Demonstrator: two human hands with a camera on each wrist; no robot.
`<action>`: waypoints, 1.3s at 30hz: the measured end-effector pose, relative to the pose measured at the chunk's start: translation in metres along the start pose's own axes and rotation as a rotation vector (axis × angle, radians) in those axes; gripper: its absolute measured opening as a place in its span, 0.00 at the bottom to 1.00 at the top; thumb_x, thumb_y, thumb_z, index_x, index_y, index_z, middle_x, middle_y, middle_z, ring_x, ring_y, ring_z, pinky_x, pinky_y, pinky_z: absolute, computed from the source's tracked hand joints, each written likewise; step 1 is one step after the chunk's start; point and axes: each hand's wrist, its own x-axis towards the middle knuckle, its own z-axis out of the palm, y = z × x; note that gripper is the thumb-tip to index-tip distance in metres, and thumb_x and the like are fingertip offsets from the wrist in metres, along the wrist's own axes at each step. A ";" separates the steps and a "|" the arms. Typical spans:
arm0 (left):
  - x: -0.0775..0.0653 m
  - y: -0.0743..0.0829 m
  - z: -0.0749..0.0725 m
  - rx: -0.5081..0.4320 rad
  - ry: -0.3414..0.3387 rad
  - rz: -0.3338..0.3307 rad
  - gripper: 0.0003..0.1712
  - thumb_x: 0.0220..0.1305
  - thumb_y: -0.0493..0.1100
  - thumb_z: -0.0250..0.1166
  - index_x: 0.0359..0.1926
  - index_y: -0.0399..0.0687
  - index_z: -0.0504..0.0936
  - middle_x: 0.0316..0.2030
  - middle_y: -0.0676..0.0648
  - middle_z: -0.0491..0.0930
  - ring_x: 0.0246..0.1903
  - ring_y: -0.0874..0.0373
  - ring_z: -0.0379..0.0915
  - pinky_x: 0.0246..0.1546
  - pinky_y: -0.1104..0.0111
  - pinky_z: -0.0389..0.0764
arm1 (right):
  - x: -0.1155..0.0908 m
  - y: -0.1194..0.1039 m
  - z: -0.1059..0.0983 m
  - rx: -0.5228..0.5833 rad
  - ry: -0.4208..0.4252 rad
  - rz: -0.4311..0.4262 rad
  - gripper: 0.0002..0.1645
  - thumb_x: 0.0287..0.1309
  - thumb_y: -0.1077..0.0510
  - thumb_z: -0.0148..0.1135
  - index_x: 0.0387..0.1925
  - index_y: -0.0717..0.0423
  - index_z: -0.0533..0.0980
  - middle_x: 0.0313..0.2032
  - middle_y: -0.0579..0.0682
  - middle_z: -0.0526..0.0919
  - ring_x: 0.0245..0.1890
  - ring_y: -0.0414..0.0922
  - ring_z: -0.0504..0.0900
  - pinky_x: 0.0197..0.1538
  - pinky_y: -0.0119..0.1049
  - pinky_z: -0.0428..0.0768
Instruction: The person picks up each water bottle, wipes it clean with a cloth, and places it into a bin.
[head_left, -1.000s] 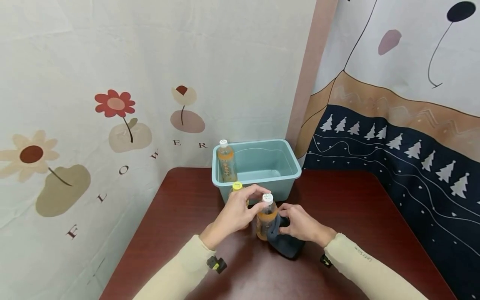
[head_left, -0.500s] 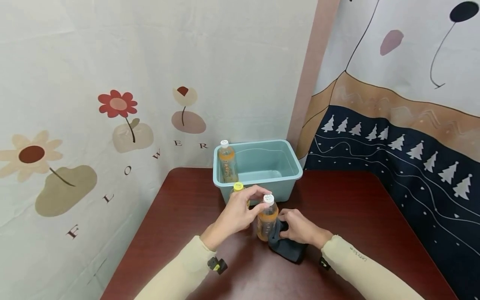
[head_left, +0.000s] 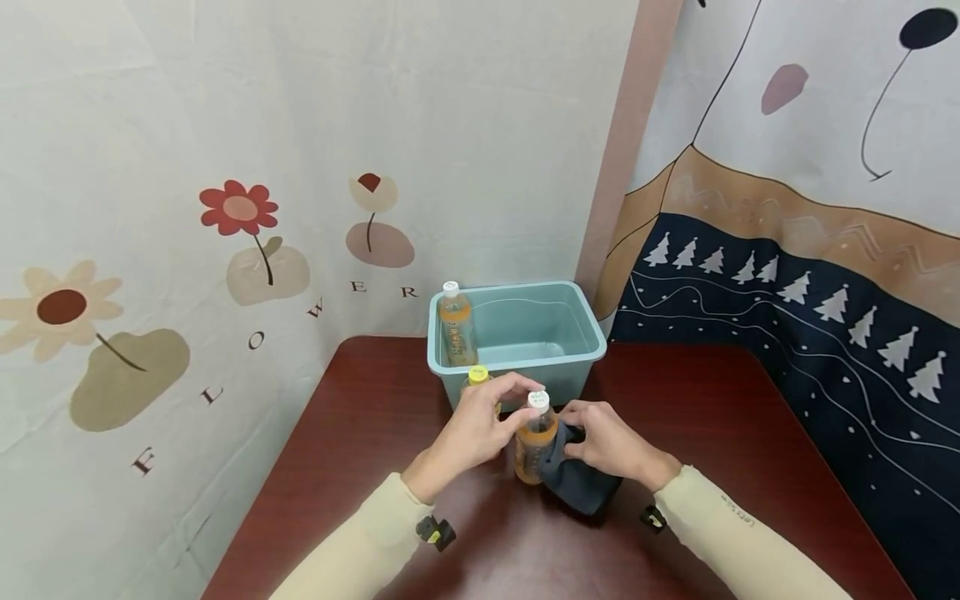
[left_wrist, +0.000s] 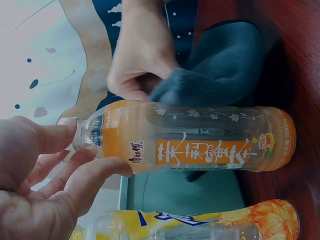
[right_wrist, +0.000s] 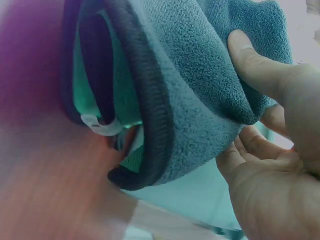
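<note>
from my head feed i see the left hand (head_left: 476,425) come in low, thumb and fingers bent around the neck and cap of the upright orange-labelled bottle (head_left: 529,454) on the table (head_left: 690,400). the right hand (head_left: 611,446) pinches a bunched dark cloth (head_left: 581,485) between thumb and fingers, against that bottle's side. behind, a teal bin (head_left: 555,385) holds a white-capped bottle (head_left: 457,333) at its left end; a yellow-capped bottle (head_left: 478,375) stands before it, partly hidden. on my left-wrist feed i read 茉莉蜜茶 and "500ml" on the held label.
</note>
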 end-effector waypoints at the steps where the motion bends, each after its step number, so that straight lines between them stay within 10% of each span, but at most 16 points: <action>1: 0.000 0.000 0.000 0.003 0.000 0.000 0.19 0.78 0.41 0.80 0.65 0.55 0.90 0.57 0.48 0.96 0.60 0.48 0.96 0.63 0.46 0.95 | 0.000 -0.003 -0.003 0.007 0.006 0.000 0.20 0.66 0.66 0.85 0.57 0.50 0.95 0.52 0.45 0.94 0.53 0.42 0.93 0.53 0.33 0.95; 16: 0.001 0.000 0.000 0.006 -0.009 0.002 0.18 0.78 0.41 0.80 0.64 0.54 0.90 0.59 0.49 0.96 0.60 0.48 0.95 0.62 0.48 0.95 | 0.006 -0.024 -0.039 0.072 0.106 -0.044 0.23 0.61 0.62 0.91 0.58 0.50 0.95 0.52 0.45 0.94 0.52 0.44 0.90 0.50 0.34 0.95; 39: -0.001 0.000 -0.002 -0.018 -0.004 -0.040 0.18 0.78 0.40 0.80 0.64 0.58 0.93 0.63 0.49 0.95 0.63 0.44 0.94 0.65 0.43 0.94 | 0.009 -0.039 -0.041 0.154 0.219 -0.042 0.20 0.63 0.62 0.90 0.56 0.52 0.96 0.49 0.45 0.95 0.48 0.41 0.90 0.47 0.33 0.93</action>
